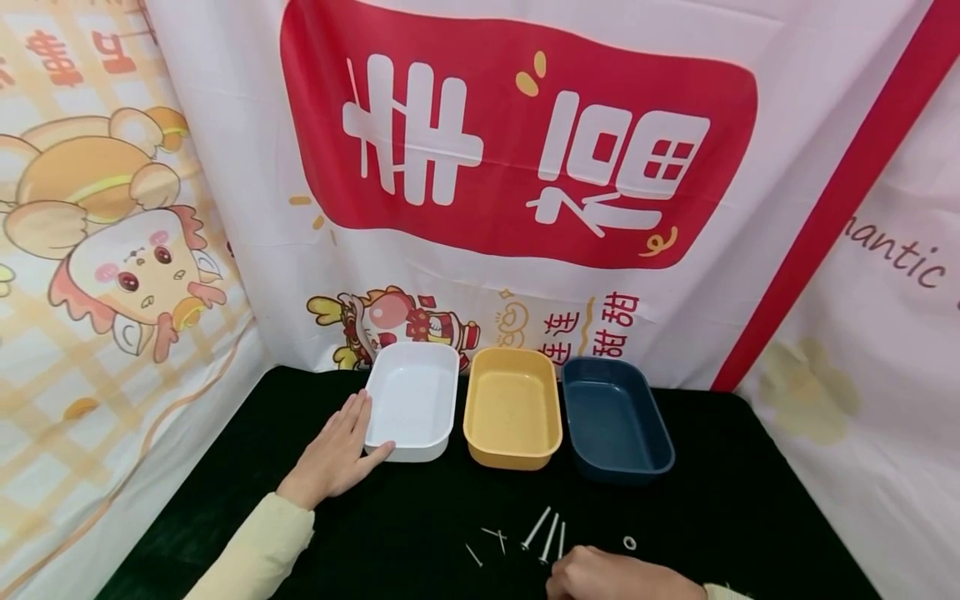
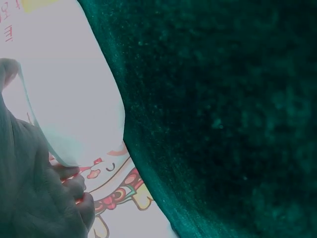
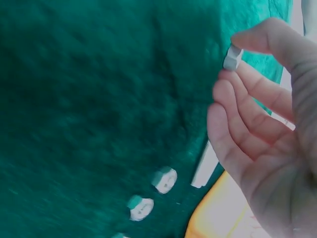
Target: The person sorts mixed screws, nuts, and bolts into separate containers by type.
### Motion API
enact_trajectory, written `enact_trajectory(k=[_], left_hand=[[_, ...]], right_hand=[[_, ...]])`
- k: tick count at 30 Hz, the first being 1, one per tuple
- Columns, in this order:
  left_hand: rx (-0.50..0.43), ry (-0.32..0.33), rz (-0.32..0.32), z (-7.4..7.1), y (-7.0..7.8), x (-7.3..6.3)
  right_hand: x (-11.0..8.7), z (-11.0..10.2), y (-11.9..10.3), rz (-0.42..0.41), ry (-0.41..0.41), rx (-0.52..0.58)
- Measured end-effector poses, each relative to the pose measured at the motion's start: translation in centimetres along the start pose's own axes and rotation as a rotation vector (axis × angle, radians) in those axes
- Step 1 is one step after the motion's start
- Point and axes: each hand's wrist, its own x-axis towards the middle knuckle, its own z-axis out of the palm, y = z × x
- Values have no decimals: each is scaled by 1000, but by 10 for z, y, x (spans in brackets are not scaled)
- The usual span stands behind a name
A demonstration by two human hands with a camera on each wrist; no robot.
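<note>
My left hand (image 1: 336, 450) lies against the white box (image 1: 414, 400), its straight fingers along the left side and its thumb at the front corner. In the left wrist view, the fingers (image 2: 74, 186) touch the box's wall. With thumb and index finger, my right hand (image 1: 611, 575) pinches a small grey hex nut (image 3: 233, 57), hidden in the head view. Just beyond this hand lie three bolts (image 1: 550, 537), one partly covered by it. Two bolt heads (image 3: 165, 179) show in the right wrist view. A loose nut (image 1: 629, 543) lies to the hand's right.
A yellow box (image 1: 512, 460) and a dark blue box (image 1: 622, 475) stand right of the white one, at the back of the dark green cloth (image 1: 420, 517). Several thin nails (image 1: 474, 556) lie left of the bolts. Printed fabric (image 1: 517, 246) hangs behind and at both sides.
</note>
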Motion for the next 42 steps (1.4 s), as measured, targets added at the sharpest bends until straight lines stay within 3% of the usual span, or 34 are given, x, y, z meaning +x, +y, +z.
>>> enact_trajectory(k=[5, 16, 27, 42], left_hand=[[-2, 7, 2, 0, 2, -1], [-8, 9, 4, 1, 4, 0], [-22, -10, -9, 1, 4, 2], [-24, 5, 7, -6, 5, -4]], right_hand=[[7, -16, -4, 27, -27, -39], [45, -53, -7, 32, 31, -140], [86, -91, -6, 8, 195, -270], [142, -132, -12, 49, 297, -444]])
